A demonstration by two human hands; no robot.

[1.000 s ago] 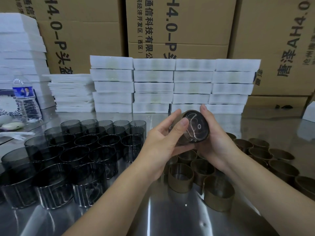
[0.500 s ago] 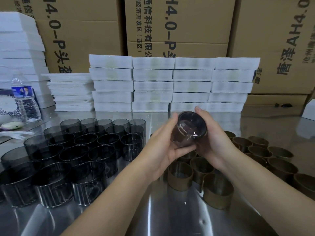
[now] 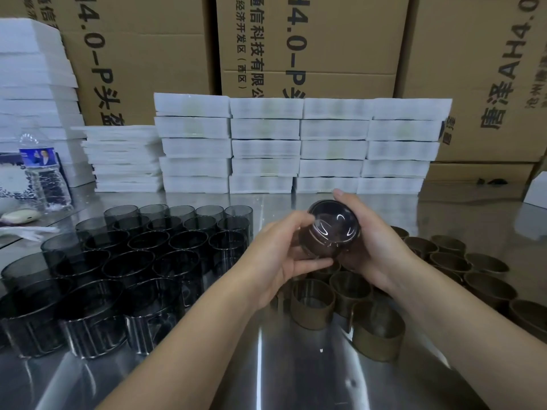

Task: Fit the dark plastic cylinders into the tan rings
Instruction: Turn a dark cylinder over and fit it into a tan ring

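Both my hands hold one dark smoky plastic cylinder (image 3: 330,229) tilted above the steel table, its open end facing up and toward me. My left hand (image 3: 281,255) curls round its near left side with thumb and fingers. My right hand (image 3: 370,247) cups its right side and back. A tan ring seems to sit around its far end inside my right palm, mostly hidden. Several dark cylinders (image 3: 118,270) stand upright in rows on the left. Several tan rings (image 3: 313,303) stand below my hands and to the right (image 3: 485,285).
The steel table (image 3: 266,374) reflects light in front of me. Stacks of white foam trays (image 3: 296,146) line the back, with brown cartons (image 3: 310,42) behind. A water bottle (image 3: 41,176) stands at the far left.
The held cylinder has tilted and turned a little between my hands, and my left thumb has slid off its rim onto its side. My hands have stayed in about the same place.
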